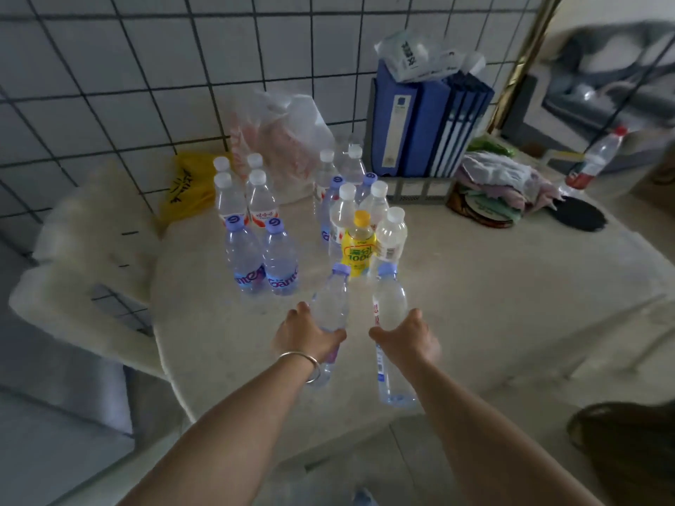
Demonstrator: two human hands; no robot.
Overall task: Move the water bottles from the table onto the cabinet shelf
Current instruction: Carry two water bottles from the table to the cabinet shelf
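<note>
Over the near part of the pale table (pixel 493 294), my left hand (pixel 305 336) grips a clear water bottle with a purple cap (pixel 330 304). My right hand (pixel 407 337) grips a second clear bottle with a purple cap (pixel 389 301). Both bottles are held around the middle. Behind them stand several more water bottles: two with purple labels (pixel 263 261) at left, white-capped ones (pixel 243 199) further back, and a cluster (pixel 365 213) around a yellow drink bottle (pixel 358 244). No cabinet shelf shows in this view.
Blue binders (pixel 427 126) in a grey rack stand by the tiled wall. A plastic bag (pixel 281 140), a yellow bag (pixel 190 188), folded cloths (pixel 500 184), a black disc (pixel 580 213) and a red-capped bottle (pixel 595 158) lie around. A white chair (pixel 84 268) is at left.
</note>
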